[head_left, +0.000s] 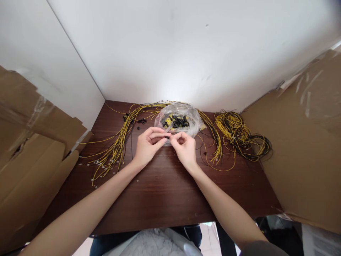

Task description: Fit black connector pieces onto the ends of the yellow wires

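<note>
**Small black piece (167, 137) was gripped right at the centre!**

And there it was, above the dark reddish-brown, wood-grained table (160, 199), just in front of the crinkled, see-through plastic bag (196, 119). By the bare left hand (147, 145), its left side was pinched between thumb and fingers; by the bare right hand (185, 147), its right end was nipped between thumb and forefinger. Its exact shape was too small to be made out.

Inside the bag, glossy black pieces (180, 121) and bright yellow bits (168, 122) were heaped, too jumbled to be counted. Out to the left, a scatter of small, dark loose parts (142, 121) was seen, one of them lying a little apart.

Now the count: two hands, one held piece, one bag. One long bundle of thin, smooth yellow and black wires (119, 142) was arched behind the bag, its left ends splayed and pale-tipped. One tangled, looped coil of yellow-and-black wire (237, 131) was piled at the right, beside creased brown cardboard (301, 142). Single strands could not be tallied.
</note>
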A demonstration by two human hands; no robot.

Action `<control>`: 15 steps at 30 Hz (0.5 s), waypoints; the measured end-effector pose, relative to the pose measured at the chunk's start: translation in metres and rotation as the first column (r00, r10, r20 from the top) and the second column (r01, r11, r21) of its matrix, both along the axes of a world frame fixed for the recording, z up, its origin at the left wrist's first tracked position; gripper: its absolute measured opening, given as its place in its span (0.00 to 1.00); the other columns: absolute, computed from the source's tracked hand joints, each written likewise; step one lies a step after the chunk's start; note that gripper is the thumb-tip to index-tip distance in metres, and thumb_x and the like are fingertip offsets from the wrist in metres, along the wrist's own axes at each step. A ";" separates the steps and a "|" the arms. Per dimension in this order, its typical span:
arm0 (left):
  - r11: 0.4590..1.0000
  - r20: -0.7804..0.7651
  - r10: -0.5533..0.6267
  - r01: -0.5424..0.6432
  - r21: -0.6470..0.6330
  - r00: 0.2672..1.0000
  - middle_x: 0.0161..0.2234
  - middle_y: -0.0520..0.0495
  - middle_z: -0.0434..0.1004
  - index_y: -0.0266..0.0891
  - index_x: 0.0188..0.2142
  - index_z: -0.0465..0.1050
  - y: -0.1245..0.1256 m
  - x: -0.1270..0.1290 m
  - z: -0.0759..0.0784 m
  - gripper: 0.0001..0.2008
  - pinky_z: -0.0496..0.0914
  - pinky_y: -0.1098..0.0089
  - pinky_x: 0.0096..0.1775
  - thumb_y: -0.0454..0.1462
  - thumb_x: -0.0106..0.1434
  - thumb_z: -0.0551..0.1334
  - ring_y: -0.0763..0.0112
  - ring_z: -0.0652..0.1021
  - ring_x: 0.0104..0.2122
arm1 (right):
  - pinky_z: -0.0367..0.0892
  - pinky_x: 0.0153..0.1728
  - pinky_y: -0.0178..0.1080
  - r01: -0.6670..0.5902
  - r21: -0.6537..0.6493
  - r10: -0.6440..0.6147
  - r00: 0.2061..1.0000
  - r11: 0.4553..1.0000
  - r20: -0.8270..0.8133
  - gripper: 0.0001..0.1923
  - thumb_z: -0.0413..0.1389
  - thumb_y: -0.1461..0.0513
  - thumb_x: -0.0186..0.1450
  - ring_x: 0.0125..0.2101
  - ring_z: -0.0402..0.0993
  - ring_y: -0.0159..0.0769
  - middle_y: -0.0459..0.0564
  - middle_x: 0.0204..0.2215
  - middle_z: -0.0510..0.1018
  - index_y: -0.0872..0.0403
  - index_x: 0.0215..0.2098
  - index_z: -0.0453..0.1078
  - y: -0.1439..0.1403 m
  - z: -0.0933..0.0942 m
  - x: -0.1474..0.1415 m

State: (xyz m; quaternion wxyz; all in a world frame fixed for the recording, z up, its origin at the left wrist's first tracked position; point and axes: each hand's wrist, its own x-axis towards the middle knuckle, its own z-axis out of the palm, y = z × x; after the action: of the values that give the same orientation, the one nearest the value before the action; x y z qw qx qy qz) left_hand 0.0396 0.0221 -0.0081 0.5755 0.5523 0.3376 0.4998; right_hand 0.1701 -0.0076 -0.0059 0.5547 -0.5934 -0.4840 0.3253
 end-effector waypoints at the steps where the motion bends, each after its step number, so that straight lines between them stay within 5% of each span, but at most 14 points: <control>1: 1.000 -0.003 0.002 -0.002 0.005 1.000 0.36 0.44 0.80 0.36 0.37 0.68 0.000 0.000 0.000 0.11 0.72 0.64 0.46 0.33 0.53 0.66 0.65 0.79 0.39 | 0.59 0.24 0.32 -0.004 0.006 0.004 1.000 1.000 0.009 0.07 0.56 0.60 0.56 0.20 0.61 0.28 0.42 0.19 0.69 0.56 0.23 0.66 0.000 0.000 0.000; 9: 0.995 -0.090 0.024 -0.015 0.097 0.996 0.37 0.44 0.80 0.35 0.37 0.71 -0.001 -0.001 0.000 0.09 0.72 0.66 0.46 0.33 0.55 0.64 0.66 0.79 0.39 | 0.59 0.24 0.32 -0.030 0.047 0.025 0.994 0.998 0.106 0.07 0.55 0.60 0.57 0.21 0.61 0.28 0.44 0.20 0.70 0.55 0.23 0.66 -0.004 0.000 -0.002; 15: 0.991 -0.103 0.039 -0.024 0.134 0.994 0.37 0.44 0.80 0.35 0.37 0.72 -0.001 -0.001 -0.002 0.09 0.73 0.66 0.46 0.34 0.54 0.65 0.67 0.79 0.38 | 0.58 0.22 0.32 -0.073 -0.010 0.072 0.996 0.997 -0.048 0.08 0.57 0.60 0.56 0.18 0.60 0.27 0.43 0.19 0.69 0.56 0.23 0.66 -0.002 0.004 -0.001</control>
State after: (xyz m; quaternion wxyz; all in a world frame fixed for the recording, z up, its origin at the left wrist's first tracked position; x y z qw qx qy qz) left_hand 0.0387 0.0206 -0.0099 0.5108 0.6097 0.3423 0.5002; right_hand 0.1689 -0.0091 -0.0021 0.5505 -0.5709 -0.4899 0.3621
